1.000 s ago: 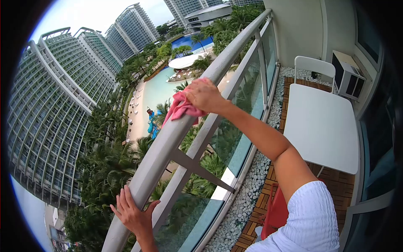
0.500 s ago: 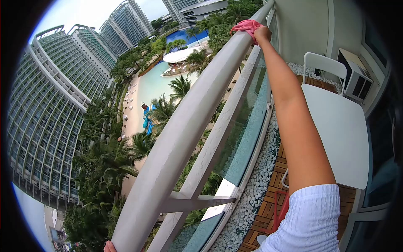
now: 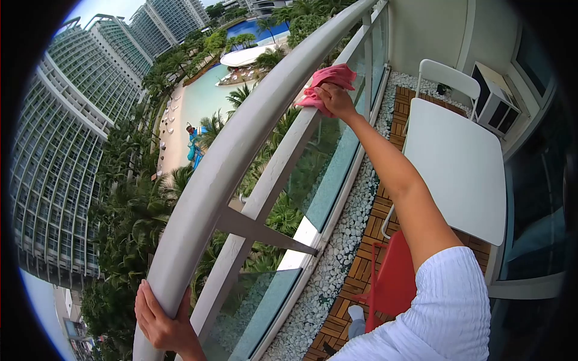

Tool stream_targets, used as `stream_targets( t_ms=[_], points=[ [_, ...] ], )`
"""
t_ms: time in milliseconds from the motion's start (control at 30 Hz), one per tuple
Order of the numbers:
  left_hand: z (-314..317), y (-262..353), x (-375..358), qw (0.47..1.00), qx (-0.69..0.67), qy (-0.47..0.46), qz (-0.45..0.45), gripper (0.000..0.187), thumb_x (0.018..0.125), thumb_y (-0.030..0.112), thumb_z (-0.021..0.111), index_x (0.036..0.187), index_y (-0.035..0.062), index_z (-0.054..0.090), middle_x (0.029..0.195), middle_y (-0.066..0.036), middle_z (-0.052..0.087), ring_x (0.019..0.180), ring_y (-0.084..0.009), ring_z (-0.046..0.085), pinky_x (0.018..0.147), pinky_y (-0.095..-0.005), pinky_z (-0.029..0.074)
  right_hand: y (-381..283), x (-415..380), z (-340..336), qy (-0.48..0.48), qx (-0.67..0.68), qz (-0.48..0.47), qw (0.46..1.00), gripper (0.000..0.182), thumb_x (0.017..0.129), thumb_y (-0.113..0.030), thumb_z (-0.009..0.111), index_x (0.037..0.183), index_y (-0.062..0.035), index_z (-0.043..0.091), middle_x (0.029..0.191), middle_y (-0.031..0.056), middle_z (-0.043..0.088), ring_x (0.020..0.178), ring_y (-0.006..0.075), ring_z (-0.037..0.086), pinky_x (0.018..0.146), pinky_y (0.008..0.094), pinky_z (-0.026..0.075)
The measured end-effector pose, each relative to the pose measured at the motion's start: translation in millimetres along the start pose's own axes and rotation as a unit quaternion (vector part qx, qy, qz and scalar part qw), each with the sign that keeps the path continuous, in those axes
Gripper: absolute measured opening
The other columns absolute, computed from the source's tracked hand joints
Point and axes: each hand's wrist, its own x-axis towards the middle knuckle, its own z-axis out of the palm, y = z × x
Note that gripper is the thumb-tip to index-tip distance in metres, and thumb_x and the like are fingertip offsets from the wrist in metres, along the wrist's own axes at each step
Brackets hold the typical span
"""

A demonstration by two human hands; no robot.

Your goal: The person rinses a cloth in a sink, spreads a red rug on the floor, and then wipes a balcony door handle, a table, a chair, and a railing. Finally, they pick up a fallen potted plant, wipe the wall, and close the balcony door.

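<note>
My right hand [image 3: 335, 100] grips a bunched pink cloth [image 3: 338, 74] and presses it onto the flat lower rail [image 3: 288, 150] of the balcony, just inside the thick round handrail [image 3: 208, 171]. Part of the cloth spreads beyond my fingers. Near the bottom of the view, my left hand [image 3: 161, 320] is wrapped around the handrail, fingers over its outer side and thumb on the inner side. A glass panel [image 3: 322, 165] stands beneath the lower rail.
White pebbles [image 3: 337, 256] border the wooden deck tiles [image 3: 355, 283]. To the right stand a white table [image 3: 457, 162], a white folding chair [image 3: 451, 75], a red chair [image 3: 394, 274] and an air-conditioner unit [image 3: 497, 99]. Beyond the railing, palms and a pool [image 3: 205, 90] lie far below.
My right hand has brought the pink cloth from the far handrail down and nearer, onto the lower rail. My left hand has come further into view on the handrail. The view has shifted.
</note>
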Motion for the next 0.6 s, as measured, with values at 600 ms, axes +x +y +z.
stream_targets(
  t_ms=[600],
  points=[
    [-130.6, -49.9, -181.2, 0.913, -0.404, -0.05, -0.007, 0.035, 0.081, 0.016, 0.066, 0.114, 0.0073, 0.058, 0.135, -0.016, 0.039, 0.132, -0.0426, 0.023, 0.102, -0.0527, 0.029, -335.0, -204.8, -31.0, -0.005, 0.254, 0.058, 0.966, 0.04, 0.095, -0.038, 0.043, 0.089, -0.0026, 0.061, 0.08, 0.0229, 0.059, 0.079, 0.0416, 0.057, 0.066, 0.0431, 0.044]
  ],
)
